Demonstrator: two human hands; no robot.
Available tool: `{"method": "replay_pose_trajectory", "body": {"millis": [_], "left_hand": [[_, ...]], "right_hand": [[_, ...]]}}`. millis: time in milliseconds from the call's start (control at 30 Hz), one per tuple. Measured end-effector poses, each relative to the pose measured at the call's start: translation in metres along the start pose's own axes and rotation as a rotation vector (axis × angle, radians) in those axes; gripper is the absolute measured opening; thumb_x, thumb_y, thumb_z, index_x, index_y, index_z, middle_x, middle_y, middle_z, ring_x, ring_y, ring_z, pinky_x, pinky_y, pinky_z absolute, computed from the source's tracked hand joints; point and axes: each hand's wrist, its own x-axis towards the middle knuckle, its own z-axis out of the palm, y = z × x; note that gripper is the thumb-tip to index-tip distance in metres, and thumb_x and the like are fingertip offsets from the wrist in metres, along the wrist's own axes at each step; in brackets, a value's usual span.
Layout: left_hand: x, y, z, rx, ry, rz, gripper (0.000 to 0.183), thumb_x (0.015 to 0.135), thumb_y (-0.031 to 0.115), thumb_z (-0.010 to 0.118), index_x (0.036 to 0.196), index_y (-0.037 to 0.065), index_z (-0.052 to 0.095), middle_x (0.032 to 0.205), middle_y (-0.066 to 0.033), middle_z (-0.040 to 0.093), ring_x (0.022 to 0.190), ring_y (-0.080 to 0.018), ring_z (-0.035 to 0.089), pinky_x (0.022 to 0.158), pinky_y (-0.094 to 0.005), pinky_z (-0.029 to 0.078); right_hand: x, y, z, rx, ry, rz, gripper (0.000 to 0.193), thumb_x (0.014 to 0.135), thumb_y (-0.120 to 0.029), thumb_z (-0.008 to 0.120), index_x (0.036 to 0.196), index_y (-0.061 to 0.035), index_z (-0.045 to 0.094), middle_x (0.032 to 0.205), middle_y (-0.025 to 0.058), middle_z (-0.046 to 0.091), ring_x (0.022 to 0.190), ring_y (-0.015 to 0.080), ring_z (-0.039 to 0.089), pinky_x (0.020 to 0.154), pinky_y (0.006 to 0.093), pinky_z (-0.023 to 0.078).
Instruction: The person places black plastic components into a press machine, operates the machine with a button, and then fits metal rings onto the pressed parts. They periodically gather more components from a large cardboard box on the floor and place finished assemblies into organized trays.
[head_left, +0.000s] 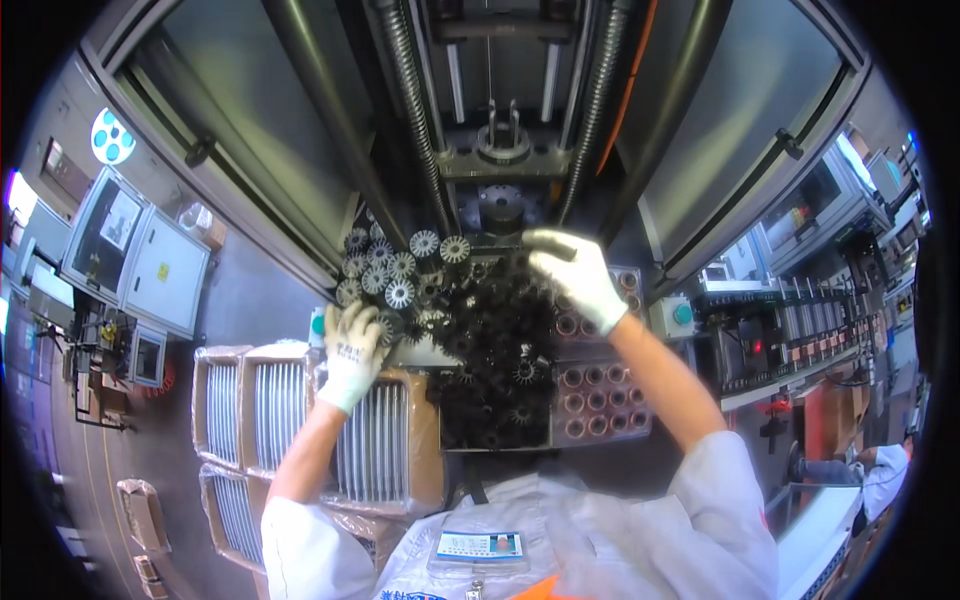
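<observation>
White sleeves (720,510) nearest. Beyond, to the left, cardboard boxes (425,440) packed with metal rods (372,450); at centre a heap of dark pieces (490,375), too dim to sort; to its right, clear trays of copper-coloured rings (610,400). Left hand (353,348), gloved, fingers a little apart, at the near edge of a cluster of silvery slotted discs (400,265); contact cannot be told. Right hand (580,272) blurred over the heap's far right edge, finger and thumb apart, nothing seen between. Farther back, a dark round fixture (500,208) below the press head (503,145); loaded or not, unclear. Progress, my judgement: mid-batch. Discs grouped, heap large, rods boxed; finished pieces cannot be told apart.
</observation>
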Motion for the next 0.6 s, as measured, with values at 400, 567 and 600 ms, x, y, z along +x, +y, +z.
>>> {"method": "replay_pose_trajectory", "body": {"millis": [400,567,600], "left_hand": [[0.01,0.047,-0.069,-0.622,0.202,-0.296,0.038,0.071,-0.005,0.083,0.093,0.003,0.053,0.132,-0.0167,0.057,0.122,-0.0322,0.057,0.103,-0.0405,0.048],[0.034,0.057,-0.061,-0.629,0.238,-0.249,0.038,0.072,-0.004,0.083,0.092,0.003,0.052,0.131,-0.0158,0.058,0.115,-0.0255,0.06,0.096,-0.0344,0.054],[0.046,0.061,-0.06,-0.668,0.216,-0.273,0.038,0.072,-0.004,0.083,0.093,0.003,0.052,0.13,-0.0157,0.058,0.11,-0.0237,0.062,0.093,-0.0349,0.056]], "right_hand": [[0.17,0.023,0.005,0.075,0.376,-0.119,0.031,0.085,0.0,0.066,0.115,-0.0009,0.073,0.091,0.0061,0.074,0.073,0.0071,0.063,0.065,0.0222,0.049],[0.203,0.057,-0.003,-0.065,0.46,-0.025,0.035,0.076,0.0,0.066,0.108,-0.0066,0.078,0.083,0.0051,0.075,0.061,0.0102,0.062,0.058,0.0264,0.05],[0.21,0.062,-0.013,-0.146,0.443,-0.01,0.034,0.076,-0.001,0.065,0.107,-0.0081,0.078,0.089,0.0086,0.077,0.072,0.0154,0.07,0.068,0.0281,0.055]]}}
